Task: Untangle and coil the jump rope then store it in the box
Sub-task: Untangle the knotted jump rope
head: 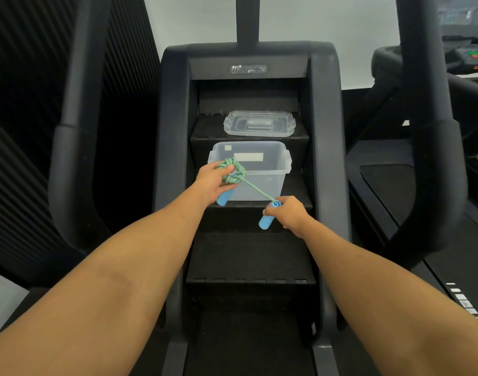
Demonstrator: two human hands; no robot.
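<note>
**Rope bundled over the open box**

The left hand is gripping the coiled jump rope and one blue handle just over the left rim of the clear box, which is sitting on a stair-climber step. The right hand is closing around the other handle, pulling a strand taut. The lid is lying on the step above.

Jump rope was braided green with blue flecks; both handles plain light blue. Box and lid were clear plastic, box bearing white labels. Stair machine matte black.
</note>
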